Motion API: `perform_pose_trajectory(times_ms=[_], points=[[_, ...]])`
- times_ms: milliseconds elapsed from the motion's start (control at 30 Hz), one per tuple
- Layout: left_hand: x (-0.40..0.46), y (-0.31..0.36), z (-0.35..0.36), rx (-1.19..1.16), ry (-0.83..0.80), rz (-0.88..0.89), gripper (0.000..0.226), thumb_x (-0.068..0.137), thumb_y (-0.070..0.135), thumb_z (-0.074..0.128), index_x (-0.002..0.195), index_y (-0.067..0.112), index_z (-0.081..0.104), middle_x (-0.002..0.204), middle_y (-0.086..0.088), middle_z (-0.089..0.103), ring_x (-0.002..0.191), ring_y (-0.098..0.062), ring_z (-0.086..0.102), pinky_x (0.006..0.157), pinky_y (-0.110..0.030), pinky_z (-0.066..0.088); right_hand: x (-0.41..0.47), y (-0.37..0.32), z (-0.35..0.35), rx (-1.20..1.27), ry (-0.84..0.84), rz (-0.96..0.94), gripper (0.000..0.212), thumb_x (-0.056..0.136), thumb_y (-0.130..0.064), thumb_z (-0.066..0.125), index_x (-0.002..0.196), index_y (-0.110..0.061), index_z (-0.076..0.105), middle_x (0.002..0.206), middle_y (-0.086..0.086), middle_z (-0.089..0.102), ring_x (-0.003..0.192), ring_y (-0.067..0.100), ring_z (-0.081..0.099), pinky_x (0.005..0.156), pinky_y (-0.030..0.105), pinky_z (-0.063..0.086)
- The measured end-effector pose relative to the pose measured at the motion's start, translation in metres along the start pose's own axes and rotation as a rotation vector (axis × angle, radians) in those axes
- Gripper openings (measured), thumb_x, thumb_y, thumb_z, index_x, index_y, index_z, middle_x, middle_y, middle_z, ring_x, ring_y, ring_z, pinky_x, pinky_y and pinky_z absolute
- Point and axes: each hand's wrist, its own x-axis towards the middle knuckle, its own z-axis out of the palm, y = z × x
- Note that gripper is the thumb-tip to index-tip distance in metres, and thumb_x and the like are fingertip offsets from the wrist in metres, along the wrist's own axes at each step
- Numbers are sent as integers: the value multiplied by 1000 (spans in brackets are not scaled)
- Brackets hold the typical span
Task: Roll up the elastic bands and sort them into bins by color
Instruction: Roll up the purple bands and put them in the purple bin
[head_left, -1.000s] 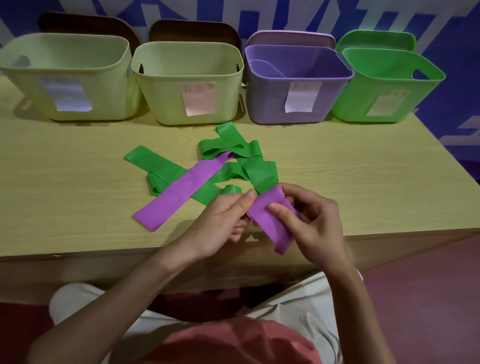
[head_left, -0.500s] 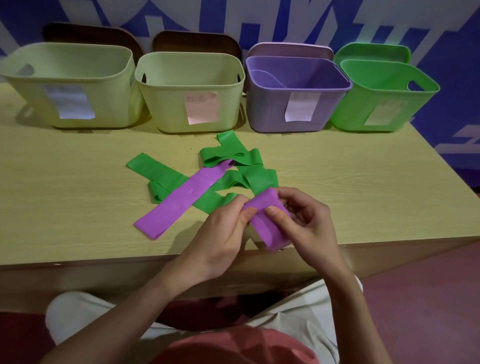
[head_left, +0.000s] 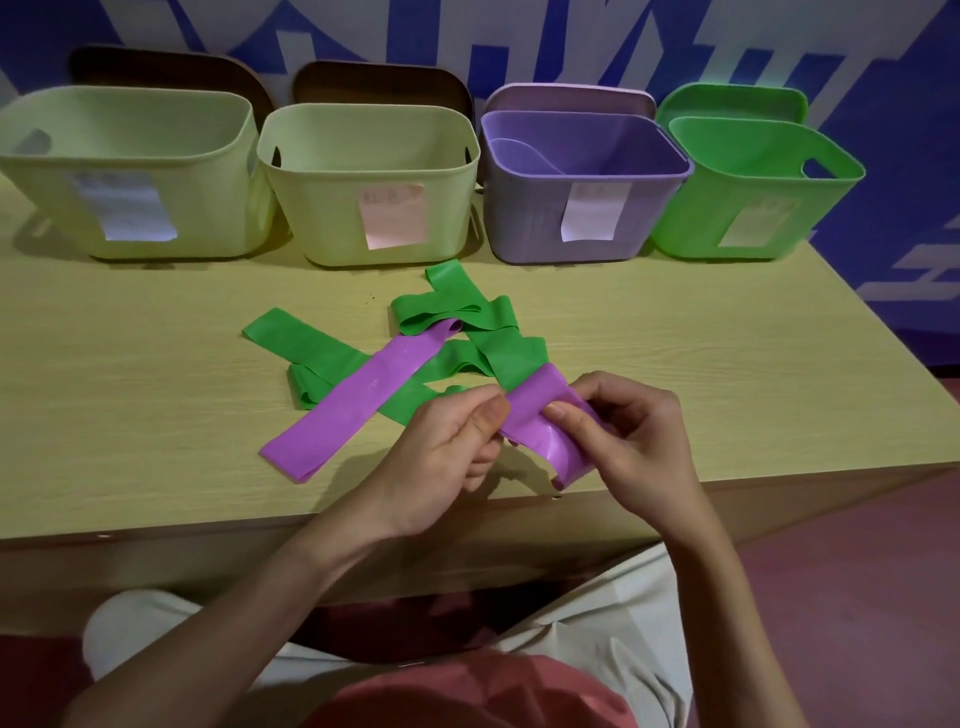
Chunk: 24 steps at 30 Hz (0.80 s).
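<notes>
Both my hands hold a purple elastic band (head_left: 540, 426) just above the table's front edge. My left hand (head_left: 447, 447) pinches its left side between thumb and fingers. My right hand (head_left: 628, 436) grips its right side, thumb pressed on top. Part of the band is folded over and its loose end hangs toward me. A second purple band (head_left: 358, 400) lies flat and diagonal on the table. Several green bands (head_left: 467, 338) lie tangled under and behind it. The purple bin (head_left: 582, 208) and the green bin (head_left: 753, 208) stand at the back right.
Two pale yellow-green bins (head_left: 130, 182) (head_left: 369, 192) stand at the back left, each with a paper label. Lids lean behind the bins against a blue and white wall. The wooden table (head_left: 130, 389) ends just in front of my hands, my lap below it.
The held purple band has been turned and folded further between my hands, its free end shorter. My hands stay at the same spot; the camera has tilted slightly.
</notes>
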Motion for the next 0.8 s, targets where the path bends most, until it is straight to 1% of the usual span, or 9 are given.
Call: perform_pose_trajectory(times_ms=[67, 100, 167, 200, 333, 467, 600, 700, 800], points=[[3, 3, -3, -73, -69, -72, 49, 93, 34, 37, 98, -15, 41, 53, 11, 25, 43, -6, 22, 41, -17, 23, 0, 1, 0, 36, 22, 4, 7, 82, -19, 72, 88, -19, 68, 72, -2, 68, 67, 5, 59, 61, 19, 45], [4, 3, -4, -101, -106, -103, 51, 93, 33, 36, 103, -16, 41, 53, 11, 26, 43, -5, 22, 41, -17, 23, 0, 2, -1, 53, 28, 10, 18, 81, -23, 72, 98, -19, 68, 71, 5, 66, 66, 8, 58, 60, 23, 45], [6, 3, -6, -173, -176, -156, 44, 93, 33, 35, 96, -9, 45, 51, 9, 27, 41, -5, 21, 40, -17, 22, -1, 3, -2, 51, -3, 5, 37, 82, -23, 72, 118, -20, 63, 67, 11, 59, 63, 13, 51, 57, 27, 41], [5, 3, -7, -229, -206, -192, 39, 93, 34, 35, 88, -3, 46, 51, 7, 26, 40, -5, 21, 40, -17, 20, -2, 3, -3, 48, -20, 5, 40, 83, -20, 72, 122, -20, 62, 68, 7, 59, 64, 11, 51, 59, 24, 41], [3, 1, -12, -395, -302, -338, 38, 93, 36, 38, 71, 9, 53, 52, 4, 23, 41, -5, 20, 41, -20, 16, -4, 1, -1, 49, -43, 67, 28, 79, -17, 71, 105, -27, 68, 92, -6, 73, 81, 2, 65, 71, 16, 49], [6, 1, -9, -193, -188, -300, 38, 97, 40, 40, 76, 9, 48, 57, -1, 33, 46, -8, 27, 45, -22, 20, -5, 2, 1, 51, -4, 84, 25, 77, -18, 73, 100, -27, 68, 87, 6, 72, 76, 7, 65, 69, 22, 52], [6, -3, -8, 358, 9, 10, 44, 99, 39, 39, 88, -1, 54, 67, -1, 48, 56, -6, 46, 52, -14, 35, -4, 1, 1, 41, 19, 81, 23, 77, -17, 74, 99, -22, 68, 87, 6, 72, 77, 7, 66, 71, 22, 53], [2, -1, -9, 419, -1, 106, 47, 93, 46, 42, 86, 2, 58, 67, 1, 51, 60, -7, 48, 57, -17, 36, -4, 1, 2, 27, 23, 73, 24, 77, -19, 73, 100, -20, 67, 88, 8, 71, 77, 9, 65, 71, 23, 53], [1, -4, -5, 467, 16, 106, 48, 92, 47, 42, 90, 1, 57, 69, 0, 50, 62, -10, 47, 58, -28, 38, -4, 1, 5, 37, 41, 73, 25, 78, -22, 73, 102, -23, 67, 86, 9, 70, 76, 7, 65, 69, 23, 52]])
